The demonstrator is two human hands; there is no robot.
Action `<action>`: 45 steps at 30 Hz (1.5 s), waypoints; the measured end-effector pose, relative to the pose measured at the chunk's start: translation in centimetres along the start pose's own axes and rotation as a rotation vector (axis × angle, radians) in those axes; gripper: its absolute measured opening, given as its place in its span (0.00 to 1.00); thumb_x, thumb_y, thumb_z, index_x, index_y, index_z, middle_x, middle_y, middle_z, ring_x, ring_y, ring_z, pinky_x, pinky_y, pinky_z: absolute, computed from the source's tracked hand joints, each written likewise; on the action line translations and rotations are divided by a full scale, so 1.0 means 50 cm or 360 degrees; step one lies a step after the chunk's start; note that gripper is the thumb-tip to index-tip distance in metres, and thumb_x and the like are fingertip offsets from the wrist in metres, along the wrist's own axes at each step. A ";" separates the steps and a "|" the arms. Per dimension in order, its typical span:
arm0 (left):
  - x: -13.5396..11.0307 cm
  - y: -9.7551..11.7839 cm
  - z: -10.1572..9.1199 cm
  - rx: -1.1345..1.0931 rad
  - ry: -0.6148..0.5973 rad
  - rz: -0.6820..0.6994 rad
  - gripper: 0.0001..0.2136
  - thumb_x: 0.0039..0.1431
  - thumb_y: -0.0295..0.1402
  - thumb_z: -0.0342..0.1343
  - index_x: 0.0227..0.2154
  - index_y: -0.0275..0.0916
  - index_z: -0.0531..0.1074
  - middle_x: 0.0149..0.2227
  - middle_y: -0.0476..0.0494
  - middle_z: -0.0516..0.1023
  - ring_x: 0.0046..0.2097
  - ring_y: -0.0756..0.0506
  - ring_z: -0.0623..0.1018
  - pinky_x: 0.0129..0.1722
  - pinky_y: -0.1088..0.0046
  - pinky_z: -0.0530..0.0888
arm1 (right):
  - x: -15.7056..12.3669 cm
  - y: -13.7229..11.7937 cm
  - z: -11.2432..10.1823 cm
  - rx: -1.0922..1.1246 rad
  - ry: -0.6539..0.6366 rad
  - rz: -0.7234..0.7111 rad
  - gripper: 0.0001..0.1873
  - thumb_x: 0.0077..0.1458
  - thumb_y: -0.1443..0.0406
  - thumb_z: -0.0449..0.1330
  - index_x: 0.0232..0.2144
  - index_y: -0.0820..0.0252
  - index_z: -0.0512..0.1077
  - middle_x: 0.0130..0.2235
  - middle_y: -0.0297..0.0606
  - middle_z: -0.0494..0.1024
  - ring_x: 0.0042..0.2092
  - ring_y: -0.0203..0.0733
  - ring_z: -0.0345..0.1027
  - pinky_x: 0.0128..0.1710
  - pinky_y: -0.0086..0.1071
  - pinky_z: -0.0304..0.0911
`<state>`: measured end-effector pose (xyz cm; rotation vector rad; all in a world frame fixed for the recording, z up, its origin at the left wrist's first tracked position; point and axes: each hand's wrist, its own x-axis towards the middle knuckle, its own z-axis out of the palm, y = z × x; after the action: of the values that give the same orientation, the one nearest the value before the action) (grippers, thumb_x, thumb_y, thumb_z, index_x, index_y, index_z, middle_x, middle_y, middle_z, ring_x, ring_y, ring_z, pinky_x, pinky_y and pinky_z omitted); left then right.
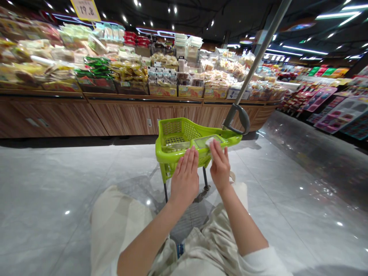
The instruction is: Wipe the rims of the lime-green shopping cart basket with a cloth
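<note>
The left hand (185,180) lies open and flat against the near rim of the green basket (161,153), while the right hand (220,165) holds a white cloth (209,141) pressed to its top panel (201,143). Wiping seems to be the step in hand. Another stroke calls for the wheeled basket to be braced.

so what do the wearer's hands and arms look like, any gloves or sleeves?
No gloves: left hand and right hand are bare, no ring or watch visible. Forearms are bare too; a white sleeve shows at the right elbow.
</note>
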<state>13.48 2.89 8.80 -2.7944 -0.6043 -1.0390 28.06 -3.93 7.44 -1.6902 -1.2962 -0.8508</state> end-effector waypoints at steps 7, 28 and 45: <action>0.004 0.007 0.001 0.0031 0.0006 0.0009 0.32 0.65 0.26 0.42 0.69 0.30 0.37 0.71 0.38 0.48 0.71 0.43 0.49 0.69 0.60 0.53 | 0.012 0.042 -0.001 -0.0048 0.0231 0.0379 0.38 0.56 0.77 0.43 0.66 0.51 0.57 0.66 0.40 0.62 0.67 0.41 0.55 0.69 0.52 0.44; 0.001 0.003 0.009 0.0033 0.0017 0.0000 0.32 0.65 0.27 0.42 0.69 0.31 0.38 0.71 0.38 0.49 0.71 0.43 0.49 0.70 0.60 0.52 | 0.044 -0.056 -0.037 -0.0227 -0.0442 -0.0229 0.38 0.59 0.69 0.49 0.70 0.55 0.44 0.68 0.45 0.58 0.68 0.46 0.54 0.69 0.55 0.22; 0.003 0.006 0.009 0.0077 0.0005 -0.0006 0.32 0.64 0.28 0.44 0.69 0.29 0.41 0.71 0.38 0.48 0.72 0.43 0.48 0.70 0.60 0.51 | 0.017 -0.056 -0.013 -0.0157 -0.0261 -0.0236 0.34 0.64 0.73 0.45 0.70 0.56 0.45 0.67 0.46 0.61 0.68 0.41 0.53 0.70 0.49 0.26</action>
<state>13.98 2.76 8.53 -2.7507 -0.6258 -1.0153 25.52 -3.79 9.02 -1.7890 -1.5282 -0.8893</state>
